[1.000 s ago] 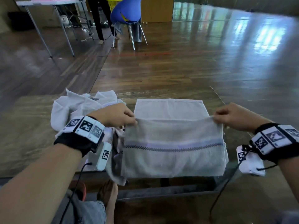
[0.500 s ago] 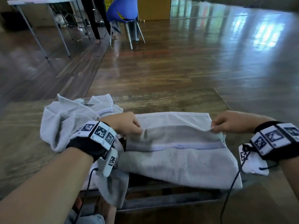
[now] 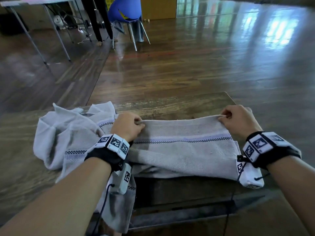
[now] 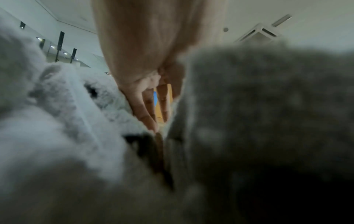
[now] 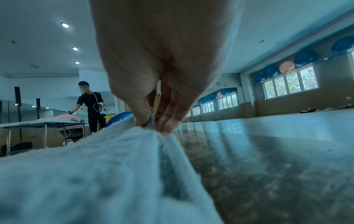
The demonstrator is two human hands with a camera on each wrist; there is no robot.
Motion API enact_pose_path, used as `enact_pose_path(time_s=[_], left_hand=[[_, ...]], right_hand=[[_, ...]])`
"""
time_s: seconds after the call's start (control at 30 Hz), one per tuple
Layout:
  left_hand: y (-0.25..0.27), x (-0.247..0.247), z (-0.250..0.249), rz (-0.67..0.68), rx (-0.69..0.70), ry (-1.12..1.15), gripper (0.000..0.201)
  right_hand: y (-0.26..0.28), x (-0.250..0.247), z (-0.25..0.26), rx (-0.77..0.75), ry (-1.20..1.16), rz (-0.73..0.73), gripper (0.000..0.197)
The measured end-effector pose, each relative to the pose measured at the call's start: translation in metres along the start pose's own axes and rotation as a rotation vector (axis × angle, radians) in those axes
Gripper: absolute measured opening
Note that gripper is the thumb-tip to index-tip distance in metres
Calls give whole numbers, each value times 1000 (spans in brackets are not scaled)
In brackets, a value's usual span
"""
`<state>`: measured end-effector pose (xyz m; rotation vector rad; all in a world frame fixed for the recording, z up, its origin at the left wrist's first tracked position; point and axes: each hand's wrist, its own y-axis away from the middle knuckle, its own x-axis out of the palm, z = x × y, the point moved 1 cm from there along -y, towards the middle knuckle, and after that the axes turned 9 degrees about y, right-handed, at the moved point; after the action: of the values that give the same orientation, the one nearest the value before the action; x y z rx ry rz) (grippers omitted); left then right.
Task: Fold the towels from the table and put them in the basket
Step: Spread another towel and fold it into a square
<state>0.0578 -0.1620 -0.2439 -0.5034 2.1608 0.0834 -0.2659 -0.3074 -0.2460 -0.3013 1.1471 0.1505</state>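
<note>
A grey towel (image 3: 184, 150) with a lilac stripe and a checked line lies folded across the wooden table (image 3: 170, 103), its near part hanging over the front edge. My left hand (image 3: 136, 124) pinches its far left corner and my right hand (image 3: 223, 116) pinches its far right corner, both low at the table top. In the right wrist view the thumb and fingers (image 5: 168, 122) pinch the towel (image 5: 95, 174) edge. The left wrist view shows my left hand (image 4: 155, 121) between blurred towel folds. No basket is in view.
A crumpled pile of other pale towels (image 3: 68, 133) lies at the left of the table, partly under my left arm. Beyond the table are wooden floor, a blue chair (image 3: 126, 12), a second table (image 3: 34, 4) and a standing person (image 5: 91, 106).
Both hands have carried the near edge of the towel away from me over the far half, down to the far edge. The towel now lies doubled and flatter on the table.
</note>
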Motion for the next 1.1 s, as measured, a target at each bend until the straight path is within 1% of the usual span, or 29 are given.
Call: enact_pose_path(time_s=[0.1, 0.17, 0.23, 0.3, 0.4, 0.47, 0.57, 0.63, 0.67, 0.73, 0.8, 0.87, 0.93, 0.97, 1.03, 1.1], left_hand=[[-2, 3, 0, 62, -6, -37, 12], [-3, 4, -1, 101, -7, -68, 12], [-4, 5, -3, 109, -13, -65, 13], [-4, 4, -8, 117, -6, -48, 11], [-3, 0, -15, 143, 5, 3, 10], [-3, -3, -17, 182, -13, 24, 12], [-1, -5, -16, 217, -43, 49, 43], [2, -9, -14, 203, -52, 72, 49], [2, -12, -13, 183, -55, 84, 47], [3, -21, -11, 121, -44, 121, 30], [3, -33, -11, 63, -33, 210, 12], [5, -45, -13, 21, -33, 320, 5], [10, -53, -15, -22, -21, 396, 4], [14, -55, -16, -37, -11, 418, 5], [20, -59, -16, -44, 23, 438, 11], [25, -62, -17, -36, 69, 402, 17]], right_hand=[[-2, 7, 0, -18, 8, 85, 16], [-2, 9, 1, -60, 29, 155, 13], [-2, 9, 2, -84, 24, 193, 14], [-1, 6, 2, -102, 28, 208, 17], [-2, -2, 0, -100, -50, 225, 12], [-2, -7, -2, -108, -50, 232, 11], [3, -10, -4, -133, -32, 198, 15], [5, -15, -7, -133, -78, 151, 15], [5, -18, -9, -134, -116, 117, 14], [3, -28, -14, -142, -212, 51, 14], [2, -36, -17, -149, -289, 2, 21], [3, -38, -19, -158, -345, -23, 29], [5, -40, -21, -152, -401, -40, 34], [7, -41, -22, -139, -428, -46, 33], [10, -45, -23, -123, -442, -53, 29], [14, -49, -23, -134, -388, -69, 22]])
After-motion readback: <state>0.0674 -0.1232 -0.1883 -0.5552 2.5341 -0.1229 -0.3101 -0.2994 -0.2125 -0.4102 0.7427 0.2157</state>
